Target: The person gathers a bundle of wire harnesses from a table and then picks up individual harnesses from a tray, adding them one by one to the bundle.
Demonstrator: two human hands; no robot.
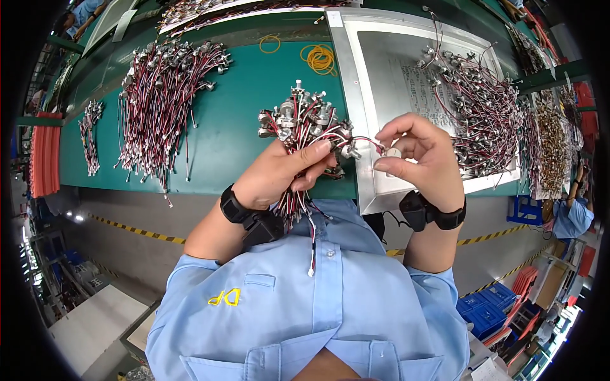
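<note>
Creased cloth shirt [279, 320], left grip [279, 166] clutching wire bundle [297, 120], right grip [427, 153] pinching pale disc [394, 153]

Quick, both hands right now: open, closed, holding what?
Left hand: closed around a bundle of wired components.
Right hand: closed in a pinch, holding a round silver part.

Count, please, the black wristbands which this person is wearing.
2: one boxy black strapped wristband on the wrist of the left hand, a second wristband on the wrist of the right hand.
</note>
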